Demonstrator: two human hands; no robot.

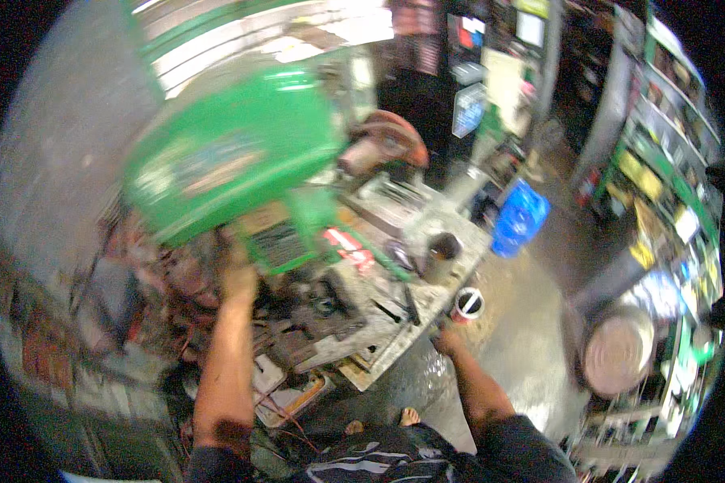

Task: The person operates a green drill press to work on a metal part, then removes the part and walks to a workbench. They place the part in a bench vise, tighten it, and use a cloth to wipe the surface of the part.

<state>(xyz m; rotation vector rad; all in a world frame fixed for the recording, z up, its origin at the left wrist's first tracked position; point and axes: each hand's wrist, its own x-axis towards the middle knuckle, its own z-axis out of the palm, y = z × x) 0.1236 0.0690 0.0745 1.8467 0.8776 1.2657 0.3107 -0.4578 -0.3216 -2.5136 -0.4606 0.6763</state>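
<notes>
My left hand (238, 270) reaches in under the large green housing (242, 145) of a machine, beside its panel with a dark plate (278, 244). Motion blur and shadow hide its fingers, so what it touches cannot be made out. My right hand (445, 340) hangs by the edge of the cluttered workbench (383, 366), close to a round container (469, 304) with a dark inside and a pale bar across it. Its fingers are too small and smeared to read. Dark metal parts (322, 306) lie on the bench between my two arms.
On the bench stand a dark-mouthed round can (443, 248), a grey tray (391, 197) and a red-and-white packet (350, 248). A blue bag (521, 217) hangs past the far corner. To the right are a round drum-like thing (618, 352) and loaded shelves (660, 161). Red wires (286, 410) trail near my feet.
</notes>
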